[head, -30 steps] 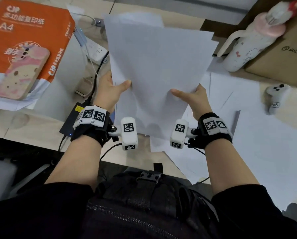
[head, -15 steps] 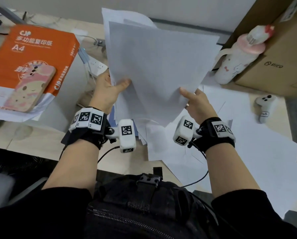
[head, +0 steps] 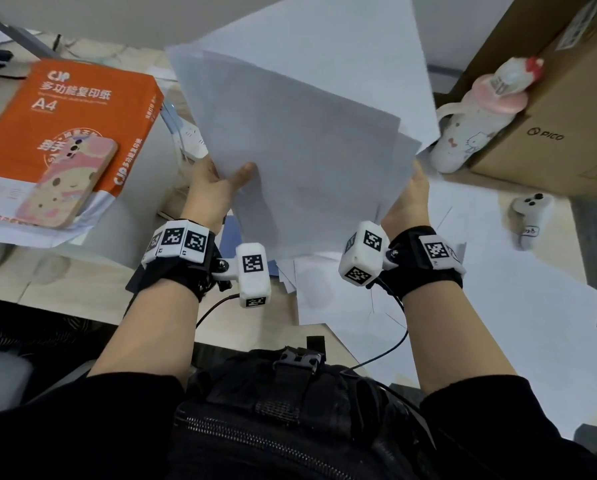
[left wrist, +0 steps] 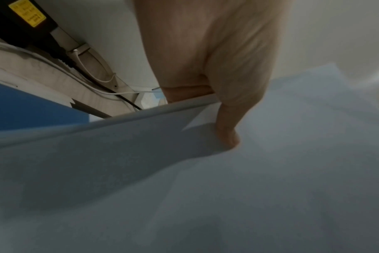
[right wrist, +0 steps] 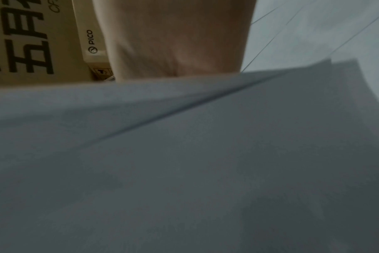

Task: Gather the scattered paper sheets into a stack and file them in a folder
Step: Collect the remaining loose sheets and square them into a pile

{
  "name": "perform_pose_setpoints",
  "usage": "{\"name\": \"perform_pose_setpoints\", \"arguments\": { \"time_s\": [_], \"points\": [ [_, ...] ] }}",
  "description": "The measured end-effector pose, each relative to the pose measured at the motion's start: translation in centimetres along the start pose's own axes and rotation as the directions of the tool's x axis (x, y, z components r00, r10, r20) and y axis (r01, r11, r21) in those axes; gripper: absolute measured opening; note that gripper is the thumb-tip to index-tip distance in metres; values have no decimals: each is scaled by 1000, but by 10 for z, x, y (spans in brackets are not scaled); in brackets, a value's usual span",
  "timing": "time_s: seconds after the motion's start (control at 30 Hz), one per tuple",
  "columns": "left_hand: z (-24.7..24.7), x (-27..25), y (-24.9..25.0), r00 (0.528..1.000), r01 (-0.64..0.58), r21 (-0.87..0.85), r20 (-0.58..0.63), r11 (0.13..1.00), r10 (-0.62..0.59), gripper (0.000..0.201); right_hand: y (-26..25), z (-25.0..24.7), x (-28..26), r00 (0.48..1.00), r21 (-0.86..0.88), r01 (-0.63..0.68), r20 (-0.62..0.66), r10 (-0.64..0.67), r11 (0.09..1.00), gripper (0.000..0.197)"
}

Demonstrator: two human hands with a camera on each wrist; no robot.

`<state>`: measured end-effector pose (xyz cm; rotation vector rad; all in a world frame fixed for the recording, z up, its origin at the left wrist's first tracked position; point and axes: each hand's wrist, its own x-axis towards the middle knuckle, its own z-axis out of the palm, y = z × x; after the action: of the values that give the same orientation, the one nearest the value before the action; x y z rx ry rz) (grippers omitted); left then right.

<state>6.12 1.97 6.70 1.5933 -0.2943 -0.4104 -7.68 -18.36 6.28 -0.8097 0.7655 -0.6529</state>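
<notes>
A sheaf of white paper sheets [head: 307, 133] is held up above the desk, its edges uneven. My left hand [head: 217, 188] grips its lower left edge: the thumb [left wrist: 227, 133] presses on the front of the sheets [left wrist: 206, 188], and the fingers are hidden behind. My right hand [head: 406, 202] lies against the right edge; its palm [right wrist: 173, 37] shows, but the paper [right wrist: 184, 171] covers its fingers. A blue folder [head: 230, 233] peeks out under the sheaf on the desk. More loose sheets [head: 498, 306] lie spread at the right.
An orange A4 paper ream [head: 68, 126] with a pink-cased phone [head: 68, 181] on it sits at the left. A white bottle [head: 473, 123], a cardboard box [head: 560, 98] and a white controller [head: 529, 216] stand at the right. A power strip with cables [head: 193, 136] lies behind the left hand.
The sheaf has risen and tilted toward the right. My right hand slid from the front lower corner out to the right edge. The left hand kept its hold.
</notes>
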Motion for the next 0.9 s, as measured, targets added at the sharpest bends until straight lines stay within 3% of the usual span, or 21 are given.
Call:
{"name": "perform_pose_setpoints", "arguments": {
  "time_s": [0.2,0.37,0.67,0.9],
  "points": [
    [10,-6,-8,997,74,0,10,997,-74,30,-1,7,0,991,-50,126,-30,-128,991,29],
    [10,-5,-12,992,120,3,-31,993,-119,31,2,12,0,982,-59,179,-48,-182,982,26],
    [20,-11,-26,958,266,64,93,962,-271,32,10,15,5,960,-106,217,-156,-232,970,13],
    [17,0,-39,965,263,99,-34,960,-261,20,7,13,1,928,-206,289,-178,-326,935,23]
  ]
}}
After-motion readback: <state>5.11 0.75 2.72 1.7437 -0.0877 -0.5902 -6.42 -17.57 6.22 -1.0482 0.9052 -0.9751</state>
